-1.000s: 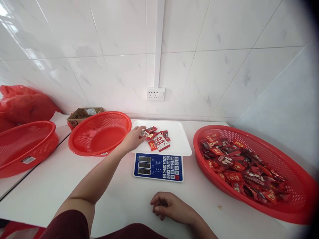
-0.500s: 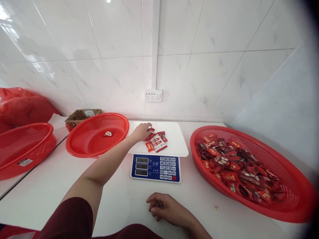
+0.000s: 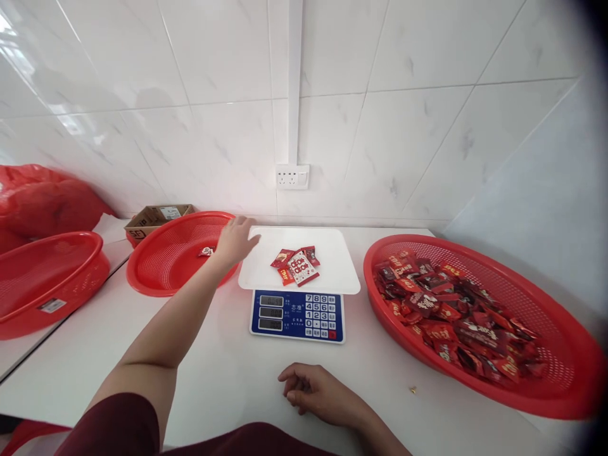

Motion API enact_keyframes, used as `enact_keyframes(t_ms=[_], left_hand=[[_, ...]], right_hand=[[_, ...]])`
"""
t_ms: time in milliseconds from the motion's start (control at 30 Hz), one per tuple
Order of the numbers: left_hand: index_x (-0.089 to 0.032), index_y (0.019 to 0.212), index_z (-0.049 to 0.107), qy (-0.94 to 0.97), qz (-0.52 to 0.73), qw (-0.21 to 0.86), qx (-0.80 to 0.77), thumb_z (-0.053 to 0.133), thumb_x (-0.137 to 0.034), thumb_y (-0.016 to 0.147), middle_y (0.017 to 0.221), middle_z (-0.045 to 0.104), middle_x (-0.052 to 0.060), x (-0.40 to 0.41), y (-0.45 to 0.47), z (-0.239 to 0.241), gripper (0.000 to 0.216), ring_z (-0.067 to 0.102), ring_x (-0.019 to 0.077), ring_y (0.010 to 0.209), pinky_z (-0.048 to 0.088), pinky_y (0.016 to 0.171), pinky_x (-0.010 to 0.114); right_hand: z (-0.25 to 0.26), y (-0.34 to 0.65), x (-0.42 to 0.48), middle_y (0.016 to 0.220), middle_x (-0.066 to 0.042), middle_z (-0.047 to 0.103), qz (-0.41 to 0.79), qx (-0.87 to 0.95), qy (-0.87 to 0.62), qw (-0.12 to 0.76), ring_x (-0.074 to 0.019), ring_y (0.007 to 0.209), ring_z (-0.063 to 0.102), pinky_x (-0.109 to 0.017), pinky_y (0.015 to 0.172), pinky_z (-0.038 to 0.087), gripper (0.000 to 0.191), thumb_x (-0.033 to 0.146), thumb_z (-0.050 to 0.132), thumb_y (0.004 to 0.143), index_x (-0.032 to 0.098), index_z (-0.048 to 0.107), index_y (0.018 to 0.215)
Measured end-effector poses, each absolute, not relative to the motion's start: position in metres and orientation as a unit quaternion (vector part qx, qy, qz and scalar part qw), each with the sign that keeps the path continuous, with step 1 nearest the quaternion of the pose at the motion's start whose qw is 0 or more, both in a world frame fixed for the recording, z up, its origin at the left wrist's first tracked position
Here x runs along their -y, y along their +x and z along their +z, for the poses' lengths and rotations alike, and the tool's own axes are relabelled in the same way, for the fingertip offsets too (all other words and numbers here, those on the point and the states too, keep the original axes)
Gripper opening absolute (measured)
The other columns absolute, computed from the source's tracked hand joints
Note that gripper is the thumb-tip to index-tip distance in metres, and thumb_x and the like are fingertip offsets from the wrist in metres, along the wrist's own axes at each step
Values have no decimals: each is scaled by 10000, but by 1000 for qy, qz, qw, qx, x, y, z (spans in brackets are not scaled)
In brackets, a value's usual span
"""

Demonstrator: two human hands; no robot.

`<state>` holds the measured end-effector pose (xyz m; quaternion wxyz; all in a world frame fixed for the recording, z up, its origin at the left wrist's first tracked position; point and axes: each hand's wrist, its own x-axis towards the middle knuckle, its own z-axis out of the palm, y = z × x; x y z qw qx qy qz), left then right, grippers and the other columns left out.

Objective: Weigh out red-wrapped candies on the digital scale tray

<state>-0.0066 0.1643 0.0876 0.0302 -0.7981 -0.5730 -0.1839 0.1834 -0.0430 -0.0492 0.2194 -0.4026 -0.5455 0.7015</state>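
My left hand [image 3: 236,239] hovers between the left red basket [image 3: 156,285] and the white pan [image 3: 332,253] of a digital scale. Its thumb and fingers are apart, and I see nothing held in them. Several small red snack packets [image 3: 284,256] lie together on the pan, with a white packet printed in red [image 3: 303,267] on top. One small packet [image 3: 206,251] lies in the left basket, partly beside my wrist. My right hand [image 3: 320,396] rests on the table below the blue keypad [image 3: 297,316], its fingers loosely bent and apart, holding nothing visible.
A large red basket [image 3: 565,304] with many red packets [image 3: 437,304] stands at the right. Another red basket [image 3: 52,278], a cardboard box [image 3: 156,215] and red plastic bags [image 3: 47,199] are on the left. A tiny gold object [image 3: 413,390] lies on the table.
My left hand has come off the packets on the scale pan and moved left to the basket's edge. A packet it covered now shows. My right hand has stayed put.
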Motion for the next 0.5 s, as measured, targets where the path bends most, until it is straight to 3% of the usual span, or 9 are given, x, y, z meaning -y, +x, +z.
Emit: enact_keyframes(t_ms=[167, 333, 500], left_hand=[[-241, 1122, 557, -865, -97, -101, 482, 516, -390, 822, 1082, 609, 41, -142, 23, 63, 338, 606, 191, 939, 477, 781, 274], [-204, 1072, 586, -838, -93, -58, 535, 484, -265, 839, 978, 664, 73, -144, 41, 61, 262, 632, 220, 893, 481, 739, 291], [-166, 1160, 514, -770, -122, 9, 627, 443, -281, 871, 873, 680, 113, -149, -1, 104, 319, 646, 269, 839, 492, 693, 351]], right_hand=[[-55, 184, 44, 797, -10, 566, 703, 545, -397, 226, -94, 655, 521, -224, 574, 473, 262, 225, 613, 734, 170, 620, 990], [-59, 186, 44, 795, -6, 566, 705, 538, -395, 239, -95, 664, 535, -231, 592, 477, 256, 214, 599, 748, 169, 617, 1000], [-58, 186, 45, 806, -9, 568, 703, 541, -394, 240, -101, 678, 537, -240, 598, 478, 262, 238, 607, 754, 173, 616, 1008]])
